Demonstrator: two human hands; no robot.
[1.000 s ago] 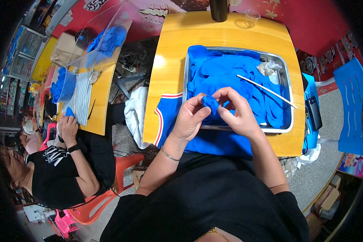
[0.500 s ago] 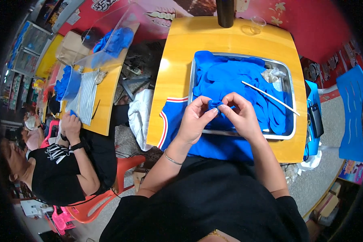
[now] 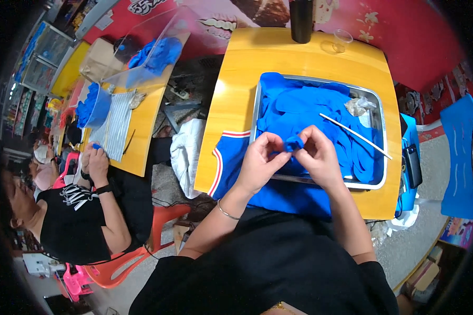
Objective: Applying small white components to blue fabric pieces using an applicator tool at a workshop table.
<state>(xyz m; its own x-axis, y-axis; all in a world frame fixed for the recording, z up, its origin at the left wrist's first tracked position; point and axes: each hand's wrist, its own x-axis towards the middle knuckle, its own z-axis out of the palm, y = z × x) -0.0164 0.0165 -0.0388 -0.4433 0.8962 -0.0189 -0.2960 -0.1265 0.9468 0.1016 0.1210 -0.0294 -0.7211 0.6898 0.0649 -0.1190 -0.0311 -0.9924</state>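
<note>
Between my two hands is a small rolled or bunched piece of blue fabric point(image 3: 294, 143), held above the near side of a metal tray. My left hand point(image 3: 260, 163), with a bangle at the wrist, is closed, its thumb pressed near the piece's lower left. My right hand point(image 3: 320, 161) pinches the piece from the right. The metal tray point(image 3: 382, 157) holds a heap of flat, rounded blue fabric pieces point(image 3: 305, 102). Lying across the heap and over the tray's right rim is a thin pale stick point(image 3: 355, 135). A clear plastic bag point(image 3: 359, 106) sits in the tray's far right corner.
A blue garment with red-and-white trim point(image 3: 228, 157) lies under the tray on the yellow table point(image 3: 242, 68). Farther back stand a dark bottle point(image 3: 301, 23) and a clear cup point(image 3: 342, 40). At left, a co-worker point(image 3: 79, 220) sits by another table. A blue chair point(image 3: 460, 157) stands right.
The blue fabric piece has turned between my fingers and shows a rounder, rolled shape. My hands have shifted slightly right. The co-worker's hands have come together around a small blue piece.
</note>
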